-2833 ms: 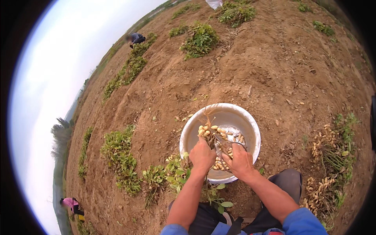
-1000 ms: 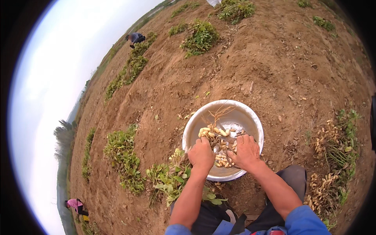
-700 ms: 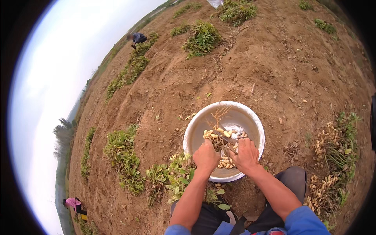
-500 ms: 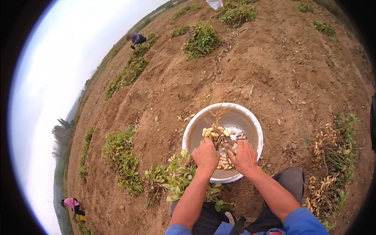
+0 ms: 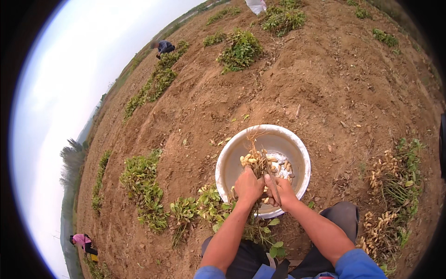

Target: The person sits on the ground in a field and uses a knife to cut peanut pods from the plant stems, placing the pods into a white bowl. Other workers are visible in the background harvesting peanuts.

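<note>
Peanut plant [image 5: 258,160]: 1, in 2 hands, over 1 basin [image 5: 297,144].

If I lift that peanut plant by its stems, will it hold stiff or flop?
The peanut plant would probably flop: its thin stems trail limp over the bowl rim. Its pod cluster likely swings, and pods may snap off easily. Both the left hand and right hand grip it.

Bare forearms, blue rolled sleeves [image 5: 355,266], dark grey trousers [image 5: 344,219].
</note>
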{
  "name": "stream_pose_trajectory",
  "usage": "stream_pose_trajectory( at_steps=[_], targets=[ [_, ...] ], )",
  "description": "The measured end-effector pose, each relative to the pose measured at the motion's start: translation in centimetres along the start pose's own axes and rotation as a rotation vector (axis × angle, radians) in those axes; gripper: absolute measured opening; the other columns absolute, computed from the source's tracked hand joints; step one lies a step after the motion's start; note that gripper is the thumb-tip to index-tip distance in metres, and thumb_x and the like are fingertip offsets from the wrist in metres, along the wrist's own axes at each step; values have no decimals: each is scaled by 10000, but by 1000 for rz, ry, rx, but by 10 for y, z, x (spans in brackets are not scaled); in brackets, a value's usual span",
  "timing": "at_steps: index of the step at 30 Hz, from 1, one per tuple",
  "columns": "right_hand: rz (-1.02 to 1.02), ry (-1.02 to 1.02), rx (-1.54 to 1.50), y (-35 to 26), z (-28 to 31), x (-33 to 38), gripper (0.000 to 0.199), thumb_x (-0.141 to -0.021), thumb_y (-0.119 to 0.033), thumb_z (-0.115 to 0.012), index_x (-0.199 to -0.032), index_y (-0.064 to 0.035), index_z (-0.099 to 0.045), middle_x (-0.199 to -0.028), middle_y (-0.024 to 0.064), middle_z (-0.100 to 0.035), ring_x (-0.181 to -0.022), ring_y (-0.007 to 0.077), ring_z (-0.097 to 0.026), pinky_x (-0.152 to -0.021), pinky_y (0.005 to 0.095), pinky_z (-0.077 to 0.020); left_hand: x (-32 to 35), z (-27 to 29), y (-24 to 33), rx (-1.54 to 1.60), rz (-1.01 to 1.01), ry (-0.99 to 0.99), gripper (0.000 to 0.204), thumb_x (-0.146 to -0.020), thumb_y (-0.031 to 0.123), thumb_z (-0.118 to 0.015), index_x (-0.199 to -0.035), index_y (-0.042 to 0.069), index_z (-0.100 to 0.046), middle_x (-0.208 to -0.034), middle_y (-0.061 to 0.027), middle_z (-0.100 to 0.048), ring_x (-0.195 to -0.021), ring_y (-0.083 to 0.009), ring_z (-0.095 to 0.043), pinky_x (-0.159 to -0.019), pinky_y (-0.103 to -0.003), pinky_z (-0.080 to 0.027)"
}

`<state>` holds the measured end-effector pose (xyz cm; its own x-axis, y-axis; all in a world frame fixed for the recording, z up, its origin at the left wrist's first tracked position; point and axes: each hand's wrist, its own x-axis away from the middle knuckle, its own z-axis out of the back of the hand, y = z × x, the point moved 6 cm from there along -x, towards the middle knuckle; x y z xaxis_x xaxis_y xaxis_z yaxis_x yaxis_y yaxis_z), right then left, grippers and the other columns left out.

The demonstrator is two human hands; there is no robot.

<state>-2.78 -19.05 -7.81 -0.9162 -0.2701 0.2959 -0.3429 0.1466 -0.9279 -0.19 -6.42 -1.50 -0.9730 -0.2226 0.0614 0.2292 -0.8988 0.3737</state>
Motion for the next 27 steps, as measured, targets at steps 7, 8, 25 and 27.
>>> stream_pose_trajectory(
  at_steps=[7, 8, 25, 27],
  targets=[
    [-245, -240, -255, -22, -3, 13, 606, -918, -624, -584, -973, -23, -531, -571, -12, -433, -417, 83, -453, -351, 218, -293, -16, -1, -27, 136, -228, -33, 430, -799, 316, -734, -1083, 36, -572, -933, -228, -696, -933, -431, -662, -810, -506, -510],
    [-261, -267, -237, -26, 0, 14, 605, -919, -621, -586, -987, -22, -531, -568, -11, -436, -418, 83, -454, -350, 217, -291, -19, 7, -31, 149, -289, -61, 426, -800, 310, -732, -1093, 46, -572, -937, -223, -696, -942, -428, -659, -815, -501, -508],
    [-259, -291, 569, 8, 35, -18, 791, -873, -742, -528, -1024, 20, -679, -641, 28, -541, -603, 173, -558, -574, 370, -490, -26, 30, -77, 773, -90, -344, 437, -773, 6, -713, -1193, -66, -614, -1071, -114, -700, -932, -178, -648, -852, -332, -517],
    [-301, -235, 142, 14, 17, -4, 732, -911, -731, -470, -1022, -14, -564, -658, -9, -464, -556, 141, -510, -517, 315, -473, -29, 31, -76, 807, -66, -308, 396, -755, -15, -696, -1149, -29, -653, -1005, -51, -700, -876, -136, -639, -801, -314, -521]
  ],
)
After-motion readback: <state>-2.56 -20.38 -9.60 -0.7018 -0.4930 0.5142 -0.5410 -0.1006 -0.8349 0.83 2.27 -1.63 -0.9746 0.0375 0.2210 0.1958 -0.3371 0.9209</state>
